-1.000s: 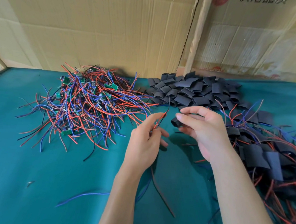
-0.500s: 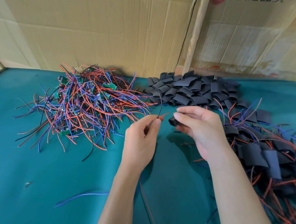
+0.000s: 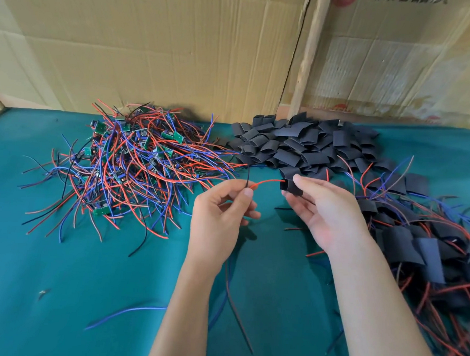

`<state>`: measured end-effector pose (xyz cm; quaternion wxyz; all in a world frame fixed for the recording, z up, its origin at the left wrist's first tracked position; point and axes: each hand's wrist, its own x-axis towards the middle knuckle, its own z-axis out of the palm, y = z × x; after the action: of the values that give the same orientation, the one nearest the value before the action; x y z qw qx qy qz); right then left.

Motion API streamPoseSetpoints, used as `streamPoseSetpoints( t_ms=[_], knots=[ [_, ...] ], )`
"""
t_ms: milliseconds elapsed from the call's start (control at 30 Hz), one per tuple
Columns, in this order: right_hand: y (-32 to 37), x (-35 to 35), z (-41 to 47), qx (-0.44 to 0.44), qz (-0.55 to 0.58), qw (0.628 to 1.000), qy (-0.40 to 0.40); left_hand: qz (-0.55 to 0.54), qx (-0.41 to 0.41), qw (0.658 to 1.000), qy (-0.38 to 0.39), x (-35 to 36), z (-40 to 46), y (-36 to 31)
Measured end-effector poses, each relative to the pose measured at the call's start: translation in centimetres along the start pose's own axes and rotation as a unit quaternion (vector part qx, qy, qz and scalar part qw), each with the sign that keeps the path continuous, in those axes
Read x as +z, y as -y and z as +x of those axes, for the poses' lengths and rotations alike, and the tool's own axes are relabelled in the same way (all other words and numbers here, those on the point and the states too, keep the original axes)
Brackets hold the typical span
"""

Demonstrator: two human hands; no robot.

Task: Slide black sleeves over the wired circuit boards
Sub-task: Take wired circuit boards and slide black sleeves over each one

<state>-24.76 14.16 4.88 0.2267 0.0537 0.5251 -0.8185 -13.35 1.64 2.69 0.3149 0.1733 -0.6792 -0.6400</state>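
My left hand [image 3: 220,218] pinches a bundle of wires at thumb and forefinger; its red wire [image 3: 266,182] arcs right, a black wire sticks upward, and more wires hang below my palm. The board on these wires is hidden in my hand. My right hand [image 3: 325,211] pinches a short black sleeve [image 3: 290,185] between thumb and fingers. The red wire's tip meets the sleeve's open left end. A pile of loose black sleeves [image 3: 299,146] lies behind my hands. A tangle of wired green circuit boards [image 3: 136,160] lies at the left.
Everything lies on a teal cloth table [image 3: 57,277]. Sleeved boards with wires [image 3: 428,244] are heaped at the right. A loose blue wire [image 3: 126,313] lies near the front. Cardboard sheets [image 3: 154,43] and a wooden post [image 3: 309,53] stand behind the piles.
My hands have drawn slightly apart and the red wire now stretches from my left fingers to the sleeve's mouth. Before, the wire tips pointed upward beside the sleeve.
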Motion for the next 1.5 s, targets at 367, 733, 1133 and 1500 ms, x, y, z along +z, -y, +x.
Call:
streamPoseSetpoints(
  t_ms=[367,733,1133,1500],
  knots=[
    [0.6,1.3,-1.1,-0.046,0.001,0.997,0.068,0.051,-0.009,0.999,0.006,0.3,0.0,0.2],
    [1.4,2.0,-1.8,-0.154,-0.060,0.984,0.070,0.117,0.004,0.993,0.015,0.3,0.0,0.5],
    [1.7,1.8,-1.7,-0.257,-0.184,0.946,0.068,0.174,0.010,0.985,0.015,0.2,-0.2,0.5],
    [1.1,1.7,-1.7,-0.240,-0.318,0.913,0.083,0.154,0.020,0.988,0.007,0.4,-0.2,0.2]
  ],
)
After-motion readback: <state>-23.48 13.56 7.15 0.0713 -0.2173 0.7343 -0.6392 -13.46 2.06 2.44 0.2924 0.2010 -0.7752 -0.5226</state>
